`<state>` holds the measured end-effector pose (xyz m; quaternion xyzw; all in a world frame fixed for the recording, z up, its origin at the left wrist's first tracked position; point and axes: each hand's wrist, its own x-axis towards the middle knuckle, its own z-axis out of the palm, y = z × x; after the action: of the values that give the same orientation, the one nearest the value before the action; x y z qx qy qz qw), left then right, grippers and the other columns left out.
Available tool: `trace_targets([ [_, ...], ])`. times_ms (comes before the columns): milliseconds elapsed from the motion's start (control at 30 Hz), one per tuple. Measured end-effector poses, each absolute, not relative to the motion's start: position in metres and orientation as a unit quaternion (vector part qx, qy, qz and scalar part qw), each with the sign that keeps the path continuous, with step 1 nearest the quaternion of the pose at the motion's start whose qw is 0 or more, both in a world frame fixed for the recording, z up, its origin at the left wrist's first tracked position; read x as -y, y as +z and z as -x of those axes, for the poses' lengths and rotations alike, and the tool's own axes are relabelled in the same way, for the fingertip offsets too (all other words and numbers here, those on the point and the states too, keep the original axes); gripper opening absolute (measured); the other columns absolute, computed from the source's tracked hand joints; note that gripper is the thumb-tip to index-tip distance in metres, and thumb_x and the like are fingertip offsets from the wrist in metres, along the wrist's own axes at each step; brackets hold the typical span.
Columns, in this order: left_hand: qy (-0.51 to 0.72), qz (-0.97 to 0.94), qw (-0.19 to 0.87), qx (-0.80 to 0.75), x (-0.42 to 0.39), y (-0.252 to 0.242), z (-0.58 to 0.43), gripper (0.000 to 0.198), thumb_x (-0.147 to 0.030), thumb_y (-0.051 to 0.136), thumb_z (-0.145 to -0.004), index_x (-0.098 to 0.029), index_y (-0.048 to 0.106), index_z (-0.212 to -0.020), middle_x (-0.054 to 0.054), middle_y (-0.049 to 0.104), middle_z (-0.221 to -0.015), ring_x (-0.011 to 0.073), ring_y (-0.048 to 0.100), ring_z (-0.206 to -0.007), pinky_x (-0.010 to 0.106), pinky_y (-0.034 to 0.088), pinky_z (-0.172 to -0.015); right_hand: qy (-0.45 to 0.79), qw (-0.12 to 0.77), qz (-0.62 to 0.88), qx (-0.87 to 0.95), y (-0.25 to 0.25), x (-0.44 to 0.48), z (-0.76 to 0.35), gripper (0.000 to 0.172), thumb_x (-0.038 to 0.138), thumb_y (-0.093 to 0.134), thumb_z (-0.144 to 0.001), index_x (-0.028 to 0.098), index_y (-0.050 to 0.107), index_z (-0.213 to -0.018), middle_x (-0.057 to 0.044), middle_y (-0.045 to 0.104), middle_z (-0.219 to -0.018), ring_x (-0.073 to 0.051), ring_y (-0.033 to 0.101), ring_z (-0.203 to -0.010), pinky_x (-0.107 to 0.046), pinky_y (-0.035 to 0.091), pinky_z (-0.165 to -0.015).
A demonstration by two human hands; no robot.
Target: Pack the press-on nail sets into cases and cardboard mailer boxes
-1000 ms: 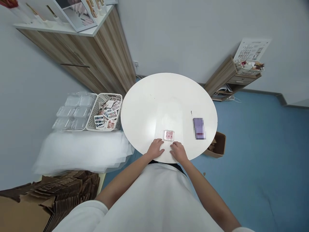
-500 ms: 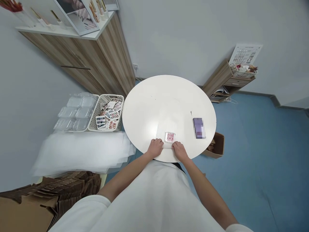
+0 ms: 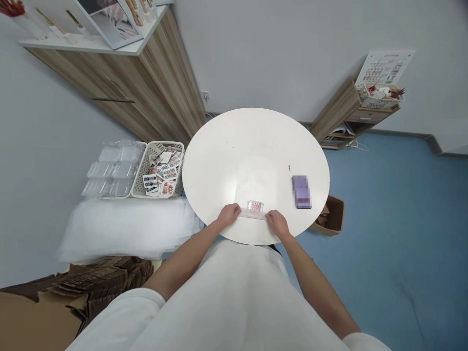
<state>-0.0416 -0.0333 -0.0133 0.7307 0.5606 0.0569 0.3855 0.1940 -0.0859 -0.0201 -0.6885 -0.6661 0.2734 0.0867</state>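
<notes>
A thin translucent wrapping sheet (image 3: 252, 214) lies on the white round table (image 3: 223, 146), its near edge folded up. Fingers of my left hand (image 3: 229, 215) are closed on the left end of that edge. At the right end, my right hand (image 3: 278, 223) pinches the same edge. Between the hands sits a small clear case of pink press-on nails (image 3: 256, 206), resting on the sheet. The fold covers the near part of the case, so only its far rows of nails show plainly.
Right of my hands lies a blurred purple object (image 3: 302, 191). Beside the table on the left are a basket of nail cards (image 3: 177, 190), clear plastic trays (image 3: 109, 169), stacked translucent sheets (image 3: 127, 224) and folded cardboard (image 3: 106, 287). An open carton (image 3: 334, 217) stands on the floor.
The sheet's near edge has been lifted and folded away from my body, over the near part of the case. My hands have moved slightly farther apart.
</notes>
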Motion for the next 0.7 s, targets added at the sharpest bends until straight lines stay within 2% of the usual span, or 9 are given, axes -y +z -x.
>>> trace_targets([
  [167,0.003,-0.723,0.313,-0.616,0.031,-0.018,0.032,0.014,-0.027,0.042,-0.081,-0.019,0.054,-0.082,0.004,0.056,-0.088,0.0168,0.054,-0.079,0.027,0.041,-0.062,0.232,0.070,0.728,0.642,-0.029,0.079,-0.184,0.026,0.034,0.037,-0.084,0.020,0.051,-0.068,-0.002,0.054,-0.070,-0.013,0.048,-0.063,-0.025,0.032,-0.057],
  [300,0.013,-0.774,0.219,-0.594,0.033,-0.020,0.028,0.011,-0.024,0.046,-0.079,-0.019,0.055,-0.084,0.006,0.054,-0.090,0.0196,0.051,-0.085,0.032,0.039,-0.071,0.195,0.083,0.732,0.647,-0.037,0.084,-0.180,0.023,0.032,0.038,-0.084,0.019,0.052,-0.071,-0.003,0.054,-0.073,-0.015,0.049,-0.068,-0.027,0.032,-0.063],
  [400,0.047,-0.829,0.151,-0.537,0.034,-0.022,0.028,0.018,-0.015,0.048,-0.076,-0.020,0.054,-0.092,0.008,0.052,-0.100,0.0217,0.047,-0.095,0.036,0.035,-0.079,0.165,0.099,0.733,0.653,-0.038,0.086,-0.180,0.016,0.030,0.043,-0.082,0.019,0.054,-0.082,-0.006,0.056,-0.084,-0.018,0.049,-0.078,-0.029,0.033,-0.067],
  [500,0.046,-0.888,0.133,-0.438,0.032,-0.024,0.026,0.030,-0.003,0.042,-0.074,-0.022,0.055,-0.093,0.007,0.051,-0.106,0.0202,0.045,-0.100,0.035,0.032,-0.083,0.121,0.119,0.710,0.683,-0.038,0.084,-0.180,0.014,0.023,0.044,-0.081,0.020,0.055,-0.089,-0.009,0.055,-0.100,-0.022,0.047,-0.093,-0.034,0.033,-0.077],
  [600,0.025,-0.921,0.136,-0.365,0.029,-0.024,0.024,0.035,0.001,0.040,-0.071,-0.023,0.055,-0.092,0.006,0.051,-0.109,0.0195,0.044,-0.101,0.035,0.031,-0.084,0.100,0.121,0.628,0.762,-0.037,0.083,-0.179,0.022,0.009,0.040,-0.079,0.022,0.057,-0.085,-0.008,0.054,-0.112,-0.022,0.042,-0.108,-0.037,0.027,-0.088],
  [700,0.018,-0.927,0.156,-0.342,0.028,-0.019,0.025,0.031,-0.005,0.046,-0.069,-0.022,0.055,-0.094,0.007,0.047,-0.119,0.0223,0.039,-0.110,0.037,0.030,-0.087,0.098,0.107,0.582,0.800,-0.034,0.085,-0.177,0.028,0.002,0.038,-0.076,0.022,0.057,-0.084,-0.005,0.051,-0.122,-0.021,0.036,-0.118,-0.039,0.023,-0.094],
])
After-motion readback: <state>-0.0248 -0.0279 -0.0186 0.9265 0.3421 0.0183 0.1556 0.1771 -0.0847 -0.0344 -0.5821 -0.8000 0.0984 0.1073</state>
